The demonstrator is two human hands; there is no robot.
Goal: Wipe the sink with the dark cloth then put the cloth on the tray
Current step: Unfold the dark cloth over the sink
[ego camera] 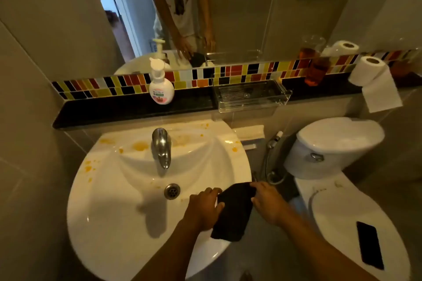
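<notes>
A: Black fabric, soft and limp: the dark cloth [233, 210] hangs over the front right edge of the white sink [109, 201], folded, its lower end drooping past the rim.

B: Who holds it?

A: Both hands. The left hand [203, 209] pinches its left side, thumb on top and fingers curled under. The right hand [268, 203] closes on its upper right corner. Both forearms reach in from the bottom edge of the view, palms down.

B: How will it handle?

A: Lightly, I judge. It should bunch and sag wherever unsupported, so gathering it into one palm looks better than holding a corner. If it is wet, it may drip.

B: What needs wiping?

A: Orange splashes along the sink's back edge, either side of the chrome tap [162, 148], and down its left rim.

B: And the tray?

A: The clear tray [251, 96] sits on the dark ledge [127, 107] behind the sink, toward its right, beside a soap bottle [161, 85].
</notes>
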